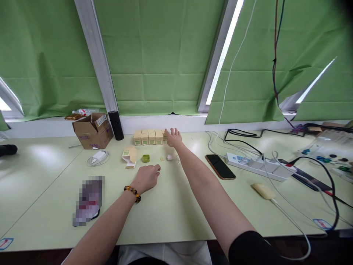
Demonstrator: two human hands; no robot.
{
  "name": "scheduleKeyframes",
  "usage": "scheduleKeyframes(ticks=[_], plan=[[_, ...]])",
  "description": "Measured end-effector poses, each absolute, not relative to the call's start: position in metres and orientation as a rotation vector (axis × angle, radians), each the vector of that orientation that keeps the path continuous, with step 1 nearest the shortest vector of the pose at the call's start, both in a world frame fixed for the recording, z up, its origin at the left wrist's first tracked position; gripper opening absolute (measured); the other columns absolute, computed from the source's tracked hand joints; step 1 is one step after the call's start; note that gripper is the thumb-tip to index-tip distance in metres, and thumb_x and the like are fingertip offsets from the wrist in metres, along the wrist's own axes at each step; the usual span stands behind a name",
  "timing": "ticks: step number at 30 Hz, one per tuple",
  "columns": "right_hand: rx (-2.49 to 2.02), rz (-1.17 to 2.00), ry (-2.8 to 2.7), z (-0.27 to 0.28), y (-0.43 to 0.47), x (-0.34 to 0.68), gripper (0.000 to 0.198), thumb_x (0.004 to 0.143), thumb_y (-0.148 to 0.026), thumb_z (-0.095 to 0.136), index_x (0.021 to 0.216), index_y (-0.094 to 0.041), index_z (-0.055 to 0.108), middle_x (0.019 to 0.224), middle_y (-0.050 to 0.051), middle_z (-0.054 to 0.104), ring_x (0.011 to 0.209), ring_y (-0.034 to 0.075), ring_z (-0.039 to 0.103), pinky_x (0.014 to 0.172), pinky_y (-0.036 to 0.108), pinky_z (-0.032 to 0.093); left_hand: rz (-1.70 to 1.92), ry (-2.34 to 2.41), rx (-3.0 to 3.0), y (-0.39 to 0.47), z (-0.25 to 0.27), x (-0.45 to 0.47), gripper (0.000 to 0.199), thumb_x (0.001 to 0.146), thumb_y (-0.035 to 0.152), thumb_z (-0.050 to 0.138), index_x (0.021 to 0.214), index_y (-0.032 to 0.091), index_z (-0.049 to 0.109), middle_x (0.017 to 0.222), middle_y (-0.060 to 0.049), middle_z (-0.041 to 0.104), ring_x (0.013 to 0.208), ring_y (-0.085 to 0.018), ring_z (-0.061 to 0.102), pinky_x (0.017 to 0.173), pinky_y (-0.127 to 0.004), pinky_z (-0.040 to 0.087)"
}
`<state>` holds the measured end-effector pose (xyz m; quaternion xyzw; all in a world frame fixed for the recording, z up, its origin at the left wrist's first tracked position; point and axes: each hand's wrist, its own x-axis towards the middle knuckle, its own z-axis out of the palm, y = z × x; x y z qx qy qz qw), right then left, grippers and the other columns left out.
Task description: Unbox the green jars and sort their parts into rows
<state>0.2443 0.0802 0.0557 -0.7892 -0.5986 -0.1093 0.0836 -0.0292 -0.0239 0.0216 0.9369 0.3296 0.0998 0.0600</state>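
My right hand point(174, 138) reaches to the back of the table, fingers spread. Its thumb side is at the last small tan box point(164, 134), partly hidden beside a row of similar boxes point(151, 137); whether they touch, I cannot tell. Loosely curled, my left hand point(147, 178) rests on the table with nothing visible in it. Beyond it stand a small green tray point(146, 158) and an opened tan carton point(129, 157) with a white flap. A tiny yellowish piece point(161, 159) and a small pale pink item point(170, 157) lie between my hands.
A cardboard box point(93, 132), a black cylinder point(116, 125) and a white charger with cable point(98, 157) are at the back left. To the right lie a phone point(220, 166), a power strip point(259, 166), a computer mouse point(263, 191) and tangled cables. A blurred-out item point(88, 200) sits front left.
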Motion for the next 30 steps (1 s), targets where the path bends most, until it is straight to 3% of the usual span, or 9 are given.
scheduleKeyframes(ticks=[3,6,10,14,18,22,25,27,30], plan=[[-2.322,-0.312,-1.827,0.058,0.084,0.244,0.063,0.089,-0.017,0.063,0.15,-0.019,0.048,0.172,0.016,0.023,0.162,0.04,0.007,0.126,0.055,0.019,0.309,1.0,2.812,-0.024,0.021,-0.028,0.027,0.101,0.029,0.047,0.119,0.024,0.066,0.102,-0.012,0.077,0.093,-0.03,0.073,0.077,-0.036,0.047],[-2.252,-0.313,-1.882,0.06,0.085,0.242,0.061,0.088,-0.011,0.059,0.147,-0.014,0.046,0.17,0.018,0.029,0.163,0.035,0.006,0.127,0.05,0.018,0.303,0.998,2.813,-0.024,0.022,-0.028,0.027,0.101,0.028,0.046,0.119,0.024,0.066,0.102,-0.013,0.077,0.093,-0.03,0.073,0.077,-0.036,0.047],[-2.206,-0.308,-1.893,0.06,0.085,0.235,0.056,0.087,-0.004,0.055,0.142,-0.013,0.046,0.152,0.019,0.05,0.156,0.03,0.028,0.123,0.043,0.027,0.299,0.991,2.812,-0.024,0.022,-0.029,0.028,0.101,0.028,0.045,0.121,0.025,0.066,0.103,-0.012,0.077,0.095,-0.03,0.072,0.079,-0.036,0.047],[-2.21,-0.326,-1.803,0.056,0.082,0.227,0.051,0.089,-0.002,0.056,0.138,-0.014,0.046,0.144,0.02,0.051,0.135,0.029,0.05,0.11,0.039,0.04,0.297,0.992,2.8,-0.024,0.023,-0.029,0.028,0.101,0.029,0.045,0.12,0.025,0.066,0.103,-0.012,0.077,0.095,-0.029,0.072,0.078,-0.036,0.047],[-2.227,-0.286,-1.715,0.058,0.072,0.232,0.044,0.087,-0.002,0.063,0.129,-0.015,0.054,0.136,0.02,0.053,0.118,0.028,0.06,0.095,0.036,0.048,0.296,0.979,2.803,-0.025,0.025,-0.031,0.028,0.101,0.028,0.046,0.119,0.024,0.067,0.103,-0.011,0.077,0.096,-0.028,0.072,0.078,-0.035,0.047],[-2.181,-0.259,-1.62,0.076,0.047,0.247,0.042,0.091,-0.013,0.063,0.131,-0.015,0.052,0.134,0.019,0.054,0.11,0.028,0.064,0.085,0.034,0.05,0.427,1.026,2.723,-0.025,0.032,-0.032,0.027,0.1,0.027,0.046,0.115,0.024,0.068,0.098,-0.01,0.076,0.091,-0.028,0.071,0.073,-0.035,0.046],[-2.076,-0.229,-1.579,0.095,0.013,0.246,0.05,0.097,-0.029,0.059,0.143,-0.017,0.041,0.132,0.015,0.058,0.108,0.024,0.065,0.083,0.032,0.052,0.658,1.065,2.528,-0.019,0.037,-0.031,0.025,0.099,0.026,0.047,0.114,0.023,0.068,0.084,-0.006,0.074,0.082,-0.025,0.069,0.071,-0.034,0.045],[-1.818,-0.038,-1.551,0.103,-0.017,0.235,0.055,0.093,-0.036,0.066,0.141,-0.021,0.042,0.12,0.009,0.065,0.094,0.021,0.067,0.078,0.031,0.052,0.83,1.045,2.362,-0.013,0.039,-0.031,0.022,0.097,0.025,0.049,0.11,0.023,0.066,0.076,-0.003,0.07,0.074,-0.022,0.067,0.07,-0.033,0.046],[-1.625,0.17,-1.577,0.099,-0.064,0.206,0.047,0.088,-0.042,0.072,0.127,-0.025,0.052,0.109,0.004,0.067,0.075,0.016,0.063,0.07,0.03,0.051,1.054,0.942,2.121,-0.005,0.038,-0.031,0.018,0.091,0.022,0.053,0.107,0.022,0.063,0.085,-0.003,0.07,0.076,-0.019,0.067,0.073,-0.031,0.051]])
